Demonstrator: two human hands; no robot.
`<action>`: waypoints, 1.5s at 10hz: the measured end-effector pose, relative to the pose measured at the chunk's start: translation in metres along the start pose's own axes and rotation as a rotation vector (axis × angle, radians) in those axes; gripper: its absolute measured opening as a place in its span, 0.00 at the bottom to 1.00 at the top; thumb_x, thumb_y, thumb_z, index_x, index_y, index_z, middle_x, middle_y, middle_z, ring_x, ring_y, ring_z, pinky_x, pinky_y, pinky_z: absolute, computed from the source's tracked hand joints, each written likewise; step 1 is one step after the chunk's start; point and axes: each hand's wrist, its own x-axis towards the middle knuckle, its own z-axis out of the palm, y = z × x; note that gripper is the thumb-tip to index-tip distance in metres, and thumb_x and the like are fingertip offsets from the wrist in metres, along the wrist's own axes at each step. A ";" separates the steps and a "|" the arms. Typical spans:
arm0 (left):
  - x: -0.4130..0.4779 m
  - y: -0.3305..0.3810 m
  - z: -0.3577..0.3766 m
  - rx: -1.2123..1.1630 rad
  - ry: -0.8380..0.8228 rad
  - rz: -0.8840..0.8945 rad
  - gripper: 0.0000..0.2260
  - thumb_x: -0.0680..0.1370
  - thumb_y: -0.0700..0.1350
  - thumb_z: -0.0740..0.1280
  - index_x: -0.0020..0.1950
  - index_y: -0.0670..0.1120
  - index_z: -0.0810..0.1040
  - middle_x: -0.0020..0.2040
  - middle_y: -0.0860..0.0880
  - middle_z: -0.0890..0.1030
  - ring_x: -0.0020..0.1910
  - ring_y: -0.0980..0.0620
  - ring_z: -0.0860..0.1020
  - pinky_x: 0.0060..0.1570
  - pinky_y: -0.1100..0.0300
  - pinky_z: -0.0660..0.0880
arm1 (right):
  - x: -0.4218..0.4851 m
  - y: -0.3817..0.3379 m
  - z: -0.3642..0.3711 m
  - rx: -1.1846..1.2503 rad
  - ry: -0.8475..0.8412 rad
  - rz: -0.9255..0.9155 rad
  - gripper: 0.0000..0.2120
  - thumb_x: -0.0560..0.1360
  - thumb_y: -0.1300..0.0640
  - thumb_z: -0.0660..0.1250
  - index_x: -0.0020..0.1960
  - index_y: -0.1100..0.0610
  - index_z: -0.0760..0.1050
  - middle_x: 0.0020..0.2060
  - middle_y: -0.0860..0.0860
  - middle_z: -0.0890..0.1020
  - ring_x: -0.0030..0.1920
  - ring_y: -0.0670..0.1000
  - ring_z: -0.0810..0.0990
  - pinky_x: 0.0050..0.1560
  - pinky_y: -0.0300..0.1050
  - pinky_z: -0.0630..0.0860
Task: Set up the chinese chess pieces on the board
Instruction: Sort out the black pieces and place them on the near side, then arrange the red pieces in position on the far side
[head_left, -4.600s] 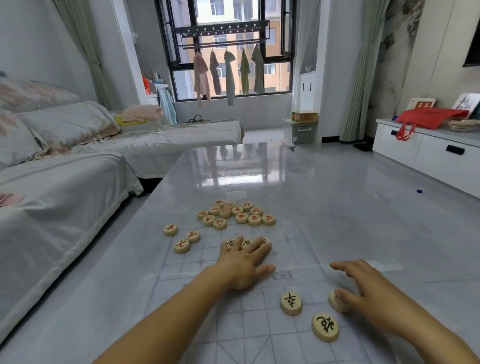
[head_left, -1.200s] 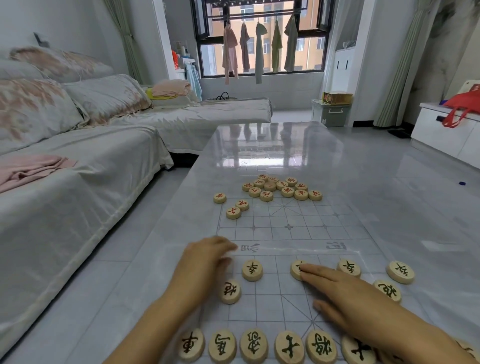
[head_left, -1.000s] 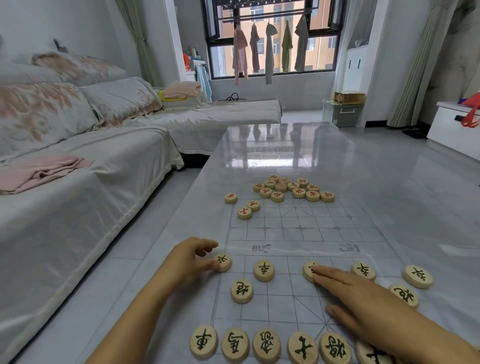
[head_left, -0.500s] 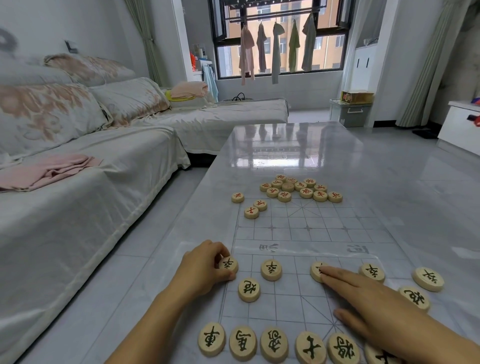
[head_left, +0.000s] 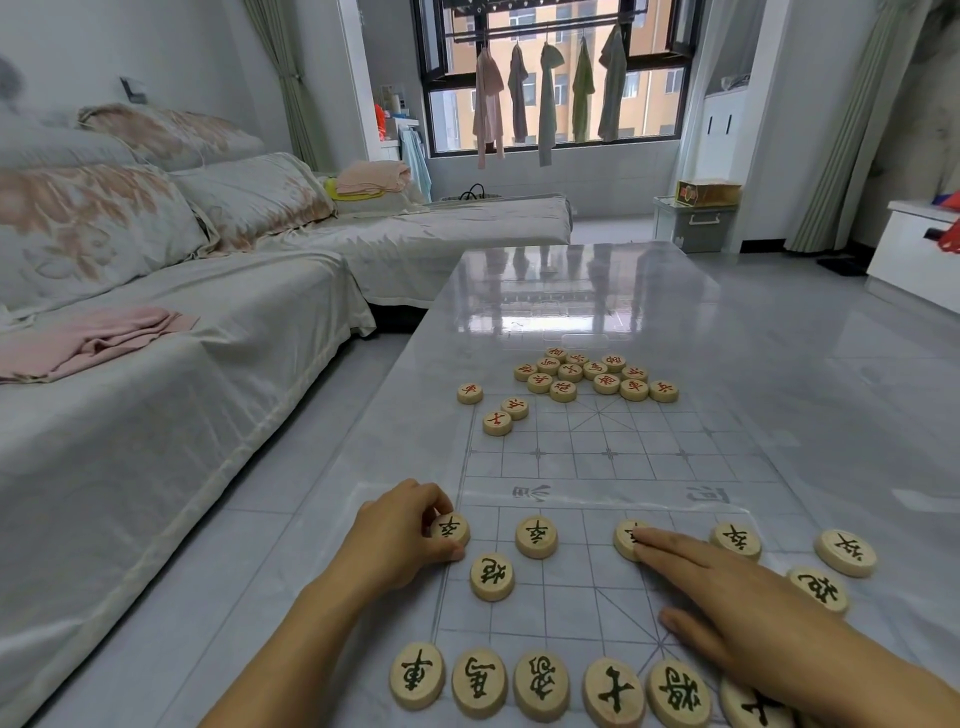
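- My left hand pinches the leftmost soldier piece on the board's left border. The fingers curl over its far side, the thumb is against its near side, and the piece lies flat.
- My right hand lies flat with its fingers straight and close together. One fingertip rests on the middle soldier piece, which holds nothing up and sits on a grid line.
- The board, a clear gridded sheet, lies on the glossy grey tabletop and runs from the near edge toward the far one.
- A back row of black-lettered pieces lines the near edge. Its right end is hidden under my right wrist.
- A left cannon piece and a second soldier piece stand between my hands. Two more soldiers and a right cannon piece lie beyond my right hand.
- A heap of red-lettered pieces crowds the board's far end. Three loose red pieces lie nearer the tabletop's left edge.
- A covered sofa with a pink cloth runs along the left edge.
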 end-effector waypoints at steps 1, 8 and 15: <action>0.000 0.000 0.000 -0.007 0.003 0.004 0.16 0.69 0.52 0.73 0.54 0.53 0.74 0.47 0.55 0.73 0.48 0.54 0.73 0.46 0.63 0.69 | -0.001 -0.001 0.000 0.000 -0.006 0.002 0.28 0.78 0.45 0.54 0.73 0.41 0.45 0.73 0.35 0.48 0.72 0.37 0.51 0.69 0.31 0.51; -0.001 -0.003 0.000 -0.012 -0.020 0.005 0.19 0.69 0.54 0.72 0.57 0.53 0.73 0.49 0.55 0.72 0.48 0.54 0.73 0.49 0.63 0.71 | -0.001 0.001 0.001 0.016 0.009 -0.013 0.27 0.78 0.46 0.55 0.73 0.41 0.47 0.73 0.34 0.48 0.72 0.37 0.53 0.70 0.33 0.54; 0.009 -0.019 -0.008 -0.362 0.050 -0.052 0.05 0.74 0.48 0.68 0.48 0.55 0.75 0.45 0.51 0.79 0.45 0.54 0.77 0.42 0.68 0.71 | -0.005 0.059 -0.028 0.101 0.024 0.133 0.42 0.51 0.18 0.31 0.62 0.29 0.48 0.56 0.14 0.45 0.62 0.21 0.48 0.63 0.20 0.45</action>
